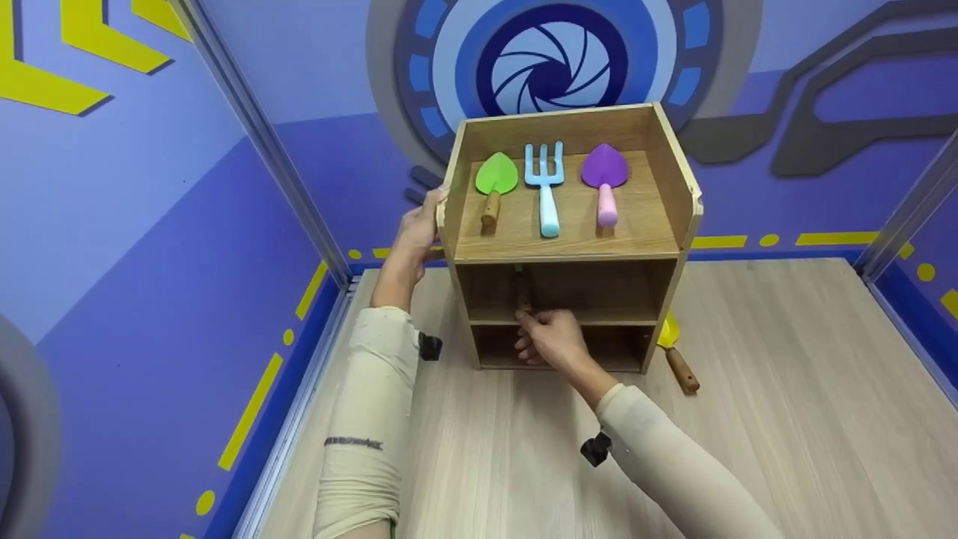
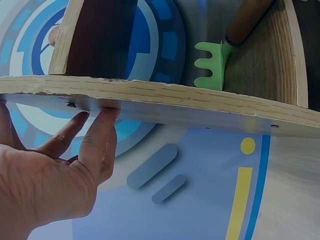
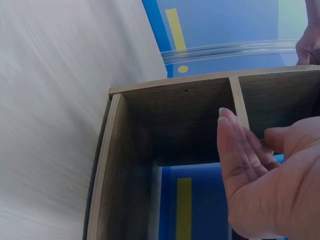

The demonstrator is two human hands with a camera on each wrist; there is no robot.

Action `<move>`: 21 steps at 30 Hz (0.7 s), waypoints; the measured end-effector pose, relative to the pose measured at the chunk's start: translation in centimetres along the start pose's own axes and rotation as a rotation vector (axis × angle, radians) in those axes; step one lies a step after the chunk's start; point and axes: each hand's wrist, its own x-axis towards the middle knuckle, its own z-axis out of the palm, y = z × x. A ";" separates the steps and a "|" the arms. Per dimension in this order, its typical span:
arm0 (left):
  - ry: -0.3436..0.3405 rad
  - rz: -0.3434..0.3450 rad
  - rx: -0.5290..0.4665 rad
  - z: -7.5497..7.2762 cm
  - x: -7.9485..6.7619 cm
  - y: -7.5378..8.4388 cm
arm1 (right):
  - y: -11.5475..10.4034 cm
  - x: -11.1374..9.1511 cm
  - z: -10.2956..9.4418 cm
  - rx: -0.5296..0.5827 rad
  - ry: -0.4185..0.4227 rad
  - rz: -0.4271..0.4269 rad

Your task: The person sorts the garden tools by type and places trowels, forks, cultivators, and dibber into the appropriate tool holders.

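The small wooden shelf unit [image 1: 569, 258] stands before me. My left hand [image 1: 419, 228] steadies its left side; in the left wrist view, fairly straight fingers touch the outer side panel [image 2: 165, 97]. At the middle compartment, my right hand [image 1: 555, 340] pinches the end of a brown handle [image 1: 522, 290] between thumb and fingers. That handle belongs to a green toy hand rake [image 2: 212, 65], seen inside the compartment in the left wrist view. The right wrist view shows the right hand [image 3: 265, 185] at the shelf's front, the rake hidden there.
A green trowel [image 1: 497, 176], a light blue fork [image 1: 546, 187] and a purple trowel [image 1: 605, 176] lie on the top shelf. A yellow tool with a brown handle [image 1: 681, 369] lies right of the unit on the wood-grain table [image 1: 786, 419]. Patterned walls [image 1: 322, 172] stand behind and beside.
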 end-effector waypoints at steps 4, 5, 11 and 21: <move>-0.004 -0.002 0.005 0.0 0.0 0.0 | 0.0 0.0 0.0 -0.013 -0.005 -0.006; -0.005 -0.002 0.010 0.0 0.0 0.0 | 0.0 -0.1 0.0 -0.019 -0.004 -0.012; -0.006 -0.011 0.025 0.0 0.0 0.0 | 0.2 -0.3 -0.4 -0.073 -0.002 -0.059; 0.009 -0.035 0.022 -0.1 0.1 0.1 | 0.7 -1.3 -3.1 -0.225 -0.021 -0.160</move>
